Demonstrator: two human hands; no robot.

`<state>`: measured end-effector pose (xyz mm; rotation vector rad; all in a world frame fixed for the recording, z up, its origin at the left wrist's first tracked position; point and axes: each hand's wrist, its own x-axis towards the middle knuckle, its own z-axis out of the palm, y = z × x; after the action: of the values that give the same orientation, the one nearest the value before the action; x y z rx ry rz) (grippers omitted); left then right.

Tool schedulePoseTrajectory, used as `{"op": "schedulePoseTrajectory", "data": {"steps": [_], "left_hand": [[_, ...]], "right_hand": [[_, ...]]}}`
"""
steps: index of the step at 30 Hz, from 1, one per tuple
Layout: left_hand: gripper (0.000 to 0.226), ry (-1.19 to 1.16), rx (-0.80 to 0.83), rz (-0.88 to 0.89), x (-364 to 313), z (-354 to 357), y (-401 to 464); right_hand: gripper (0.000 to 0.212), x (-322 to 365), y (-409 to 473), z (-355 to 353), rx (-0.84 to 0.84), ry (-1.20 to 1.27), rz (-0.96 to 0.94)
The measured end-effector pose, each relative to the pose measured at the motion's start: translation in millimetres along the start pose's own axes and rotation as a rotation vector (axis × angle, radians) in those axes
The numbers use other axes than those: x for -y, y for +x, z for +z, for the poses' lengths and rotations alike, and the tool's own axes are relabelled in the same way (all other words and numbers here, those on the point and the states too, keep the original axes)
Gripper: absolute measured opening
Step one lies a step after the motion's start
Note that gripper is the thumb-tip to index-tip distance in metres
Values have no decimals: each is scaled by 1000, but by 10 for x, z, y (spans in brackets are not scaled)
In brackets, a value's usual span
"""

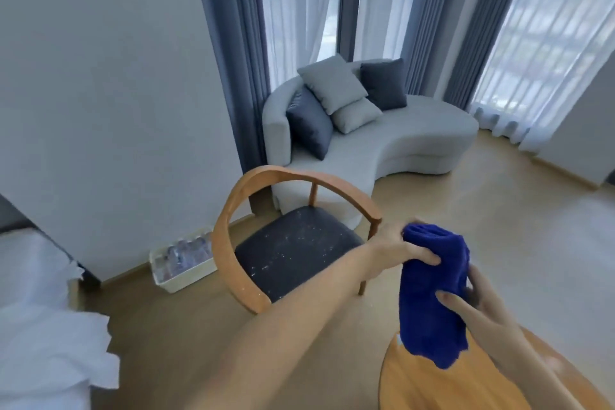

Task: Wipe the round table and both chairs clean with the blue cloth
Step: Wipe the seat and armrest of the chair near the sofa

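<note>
Nearest, the round orange wooden tabletop [416, 386] lies under the thick blue terry cloth [432, 293], held in the air over its edge. The left hand [396, 243] has its grip curled round the cloth's top; the right hand [479, 306] pinches its side. A loose hanging corner could drag crumbs about. Beyond stands the curved wooden chair [229, 243], whose dark speckled seat [293, 256] looks dusty. By the wall, a white crate of bottles [179, 260] may crowd footing; farther off, the grey curved sofa [399, 150].

The cloth [432, 296] is thick, fuzzy blue terry, matt and rough. The chair [233, 210] has a smooth, satin wooden frame and a dark matt fabric seat flecked with pale specks. The desk [416, 386] is smooth orange-toned wood with a soft sheen.
</note>
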<state>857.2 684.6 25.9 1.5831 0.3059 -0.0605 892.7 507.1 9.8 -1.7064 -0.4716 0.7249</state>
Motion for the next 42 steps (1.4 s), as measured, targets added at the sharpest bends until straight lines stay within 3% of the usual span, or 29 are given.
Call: {"op": "schedulePoseTrajectory", "data": {"steps": [2,5,10,15,17,22,26,30,42], "left_hand": [[49,28,-59,0,186,-531,-201],[50,49,-106,-25,521,-1430,-557],[41,81,-170,-58,1050,-2803,-997],[39,24,-220,-95,1292,-3711,-1039],[42,104,-206,-101,1356,-3983,-899],[53,558,-168,-107,1528,-4596,-289],[56,1008,-246,-134,1754,-5114,254],[59,1472,-182,-108,2002,-5636,753],[59,1660,234,56,2418,-6217,2453]], "right_hand": [[43,-20,239,547,-4,-72,-8],[34,-72,595,1418,41,-229,-14],[37,-18,1019,2852,156,-343,-10],[48,92,1501,3674,201,-440,-14],[46,55,1749,3812,163,-519,-55],[46,-161,2401,3868,32,-715,-121],[48,-448,2986,3856,-72,-815,-52],[52,-691,3499,3883,-109,-951,47],[83,-1342,4020,4010,-260,-1007,322]]}}
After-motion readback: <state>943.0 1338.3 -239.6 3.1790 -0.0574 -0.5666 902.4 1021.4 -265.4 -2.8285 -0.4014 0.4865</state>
